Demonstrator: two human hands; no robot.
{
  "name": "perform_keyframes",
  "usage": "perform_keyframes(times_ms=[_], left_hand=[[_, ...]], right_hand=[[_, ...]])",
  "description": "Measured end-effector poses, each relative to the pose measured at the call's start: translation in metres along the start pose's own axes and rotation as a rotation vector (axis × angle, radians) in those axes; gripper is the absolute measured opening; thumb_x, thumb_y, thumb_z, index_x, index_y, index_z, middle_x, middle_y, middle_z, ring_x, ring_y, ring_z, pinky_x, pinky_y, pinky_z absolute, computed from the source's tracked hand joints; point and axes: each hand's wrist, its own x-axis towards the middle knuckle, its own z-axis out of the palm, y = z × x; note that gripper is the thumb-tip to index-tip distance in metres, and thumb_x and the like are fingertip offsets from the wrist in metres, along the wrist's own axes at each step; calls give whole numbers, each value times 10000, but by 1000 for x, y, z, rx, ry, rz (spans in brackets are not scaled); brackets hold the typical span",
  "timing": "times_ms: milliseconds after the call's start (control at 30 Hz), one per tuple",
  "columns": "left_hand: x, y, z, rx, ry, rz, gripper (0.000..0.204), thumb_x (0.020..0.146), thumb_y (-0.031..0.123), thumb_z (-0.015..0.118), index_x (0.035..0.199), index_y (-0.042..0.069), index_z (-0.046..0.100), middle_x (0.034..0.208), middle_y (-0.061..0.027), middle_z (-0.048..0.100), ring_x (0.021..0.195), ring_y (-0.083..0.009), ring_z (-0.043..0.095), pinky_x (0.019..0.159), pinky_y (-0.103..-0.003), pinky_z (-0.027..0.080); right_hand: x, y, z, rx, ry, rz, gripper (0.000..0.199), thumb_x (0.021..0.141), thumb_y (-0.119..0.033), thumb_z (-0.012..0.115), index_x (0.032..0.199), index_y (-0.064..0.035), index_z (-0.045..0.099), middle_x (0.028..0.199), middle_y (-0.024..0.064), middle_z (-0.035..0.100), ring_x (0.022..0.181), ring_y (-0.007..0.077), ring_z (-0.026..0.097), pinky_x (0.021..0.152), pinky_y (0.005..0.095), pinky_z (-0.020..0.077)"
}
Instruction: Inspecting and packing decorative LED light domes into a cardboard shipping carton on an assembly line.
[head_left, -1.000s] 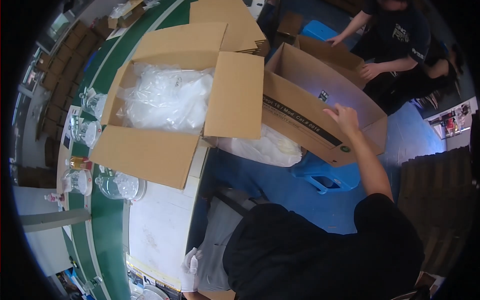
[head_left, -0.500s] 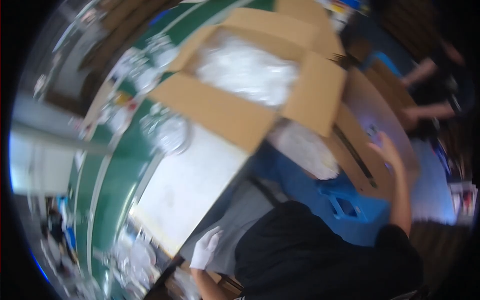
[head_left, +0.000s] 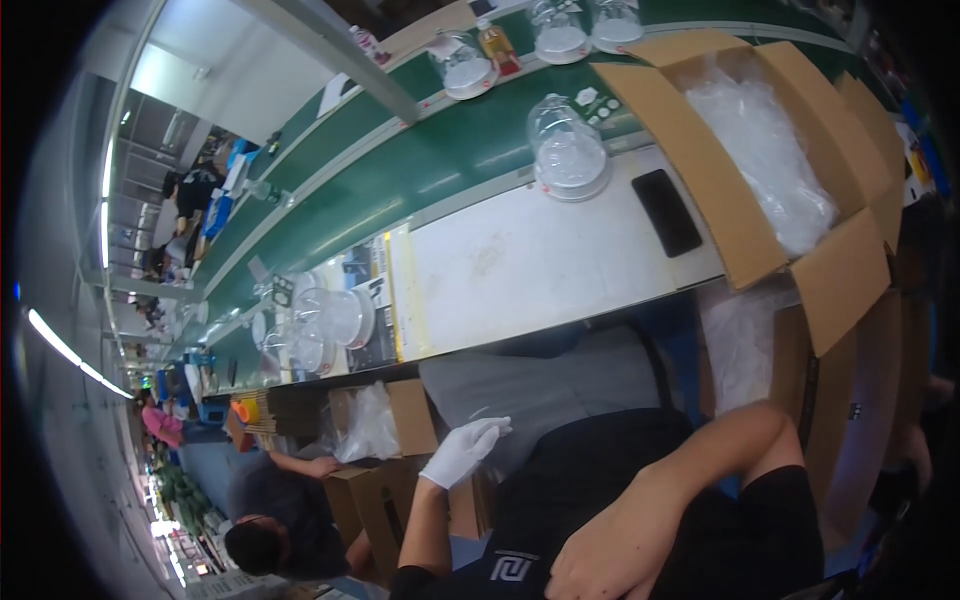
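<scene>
My left hand (head_left: 468, 450), in a white glove, is held low over my lap with its fingers stretched out and nothing in it. My bare right hand (head_left: 608, 548) is in front of my chest, back of the hand upward; its fingers are mostly hidden at the lower edge. Before me is a white work surface (head_left: 540, 265). A black phone (head_left: 667, 213) lies at its right end, and a clear plastic dome on a round base (head_left: 570, 155) stands at its far edge. Neither hand touches these.
At right, an open carton (head_left: 735, 200) holds clear plastic-wrapped contents (head_left: 765, 150). More clear domes (head_left: 335, 318) stand at left, others along the far green bench (head_left: 460, 160) beside an amber bottle (head_left: 497, 48). At lower left, a co-worker (head_left: 285, 510) handles a brown carton (head_left: 370, 505).
My view has swung left, putting the open carton at the right. My right hand has come from the far right in to my chest. The left glove stays low.
</scene>
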Motion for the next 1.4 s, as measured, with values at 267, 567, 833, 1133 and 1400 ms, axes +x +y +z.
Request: perform_keyframes(times_ms=[267, 567, 833, 1133, 1400], left_hand=[[-4, 12, 7, 250, -23, 95, 311, 991, 174, 511, 1214, 7, 649, 1143, -166, 698, 1087, -320, 656, 955, -364, 496], [54, 21, 18, 217, -217, 301, 296, 1007, 161, 511, 1195, -19, 652, 1051, -157, 710, 987, -261, 677, 903, -342, 517], [53, -3, 31, -3, -70, 181, 257, 995, 99, 519, 1145, -47, 669, 922, -126, 719, 817, -194, 686, 789, -307, 533], [33, -23, 28, -229, 141, 116, 318, 1034, 175, 501, 1163, -73, 653, 968, -105, 713, 882, -174, 665, 857, -302, 518], [38, -1, 16, -172, 140, 142, 320, 1038, 208, 500, 1205, -19, 651, 979, -93, 719, 914, -168, 671, 863, -296, 517]], right_hand=[[-11, -7, -63, -192, 397, -337, 335, 1027, -211, 529, 861, 63, 628, 789, 128, 605, 613, 287, 560, 500, 364, 400], [23, 12, -59, 91, 362, -723, 302, 969, -156, 649, 832, 113, 636, 747, 181, 621, 569, 292, 567, 483, 367, 449], [26, 10, -33, 268, 552, -673, 385, 906, -250, 727, 779, 102, 633, 660, 188, 565, 558, 336, 550, 495, 408, 415], [22, 7, -37, 348, 489, -671, 457, 912, -327, 710, 772, 103, 639, 705, 220, 610, 602, 372, 591, 527, 415, 423], [25, 5, -54, -35, 483, -538, 382, 988, -294, 626, 716, -28, 596, 615, 50, 429, 497, 222, 457, 430, 336, 319]])
